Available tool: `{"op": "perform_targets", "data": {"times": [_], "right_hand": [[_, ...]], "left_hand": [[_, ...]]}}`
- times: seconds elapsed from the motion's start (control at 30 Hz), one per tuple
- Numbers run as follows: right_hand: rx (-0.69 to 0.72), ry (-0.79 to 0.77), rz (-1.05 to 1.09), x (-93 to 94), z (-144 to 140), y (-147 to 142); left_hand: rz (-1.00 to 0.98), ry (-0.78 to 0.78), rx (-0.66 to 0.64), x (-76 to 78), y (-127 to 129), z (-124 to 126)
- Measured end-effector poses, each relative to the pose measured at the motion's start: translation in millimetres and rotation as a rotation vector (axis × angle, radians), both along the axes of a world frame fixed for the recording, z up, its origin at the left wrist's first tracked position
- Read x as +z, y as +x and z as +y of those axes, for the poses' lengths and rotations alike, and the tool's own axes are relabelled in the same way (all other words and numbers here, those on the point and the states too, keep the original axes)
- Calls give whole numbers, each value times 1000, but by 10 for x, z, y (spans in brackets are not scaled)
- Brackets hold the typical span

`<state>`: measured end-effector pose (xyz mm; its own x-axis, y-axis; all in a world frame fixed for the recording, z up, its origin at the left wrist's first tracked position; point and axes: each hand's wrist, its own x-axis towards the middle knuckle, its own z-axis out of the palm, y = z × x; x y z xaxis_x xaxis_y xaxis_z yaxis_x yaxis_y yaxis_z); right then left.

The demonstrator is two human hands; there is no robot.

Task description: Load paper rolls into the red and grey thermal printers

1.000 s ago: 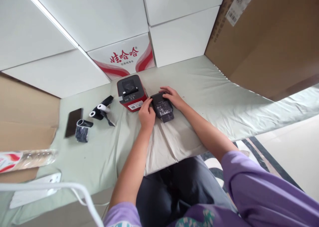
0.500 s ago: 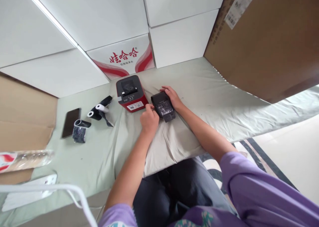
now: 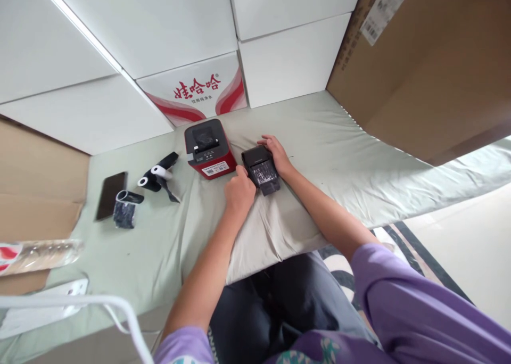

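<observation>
1. Right hand (image 3: 277, 154): fingers curled over the far right edge of the black device (image 3: 261, 168), touching it. Judged a steadying hold, keeping the unit from sliding on the cloth.
2. Left hand (image 3: 239, 190): fingers drawn together at the device's near left corner, thumb side against it. Whether they pinch a part or only press, cannot tell; fingertips are hidden behind the knuckles.
3. Black device: lies flat on the green cloth (image 3: 327, 151) covering the bench, between the two hands, with a pale printed or labelled face upward. Text unreadable.
4. Red printer (image 3: 208, 150): just beside the device at 10 o'clock, apart from both hands, dark lid up.
5. Rolls (image 3: 158, 175): farther out at 9 o'clock, two small white-cored rolls with dark wrapping; another dark roll (image 3: 126, 209) nearer the phone (image 3: 108, 195), which lies face down or dark.
6. Surround: white boxes (image 3: 191, 87) at 12 o'clock, a brown carton (image 3: 419, 76) at 2 o'clock.
7. Cut off: a bottle (image 3: 40, 253) and a white strip at 8 o'clock run out of frame; a white cable crosses the bottom left.
</observation>
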<state>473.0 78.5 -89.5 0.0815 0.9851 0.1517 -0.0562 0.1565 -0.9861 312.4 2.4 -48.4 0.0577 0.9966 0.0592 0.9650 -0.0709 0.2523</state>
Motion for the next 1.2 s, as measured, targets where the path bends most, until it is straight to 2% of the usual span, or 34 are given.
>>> {"op": "perform_targets", "data": {"times": [0.27,0.6,0.7,0.77,0.87,0.93,1.0,1.07,1.2], "right_hand": [[1,2,43,-21,20,4],[56,43,5,-102,93,43],[56,46,-56,-48,75,49],[15,23,-177,58,40,77],[-61,-30,-471,295,-94,164],[-45,-39,-624,431,-267,233],[-6,-33,-670,485,-495,281],[30,-7,-670,442,-733,295],[78,88,-644,211,-1044,258]], "left_hand": [[-54,40,44,-59,-25,12],[-230,171,107,-122,-82,38],[-260,146,121,-137,-81,42],[-271,127,128,-151,-85,50],[-275,116,128,-163,-98,65],[-269,108,135,-157,-108,74],[-268,102,142,-145,-114,78],[-281,103,143,-136,-116,79],[-326,137,101,-147,-125,84]]}}
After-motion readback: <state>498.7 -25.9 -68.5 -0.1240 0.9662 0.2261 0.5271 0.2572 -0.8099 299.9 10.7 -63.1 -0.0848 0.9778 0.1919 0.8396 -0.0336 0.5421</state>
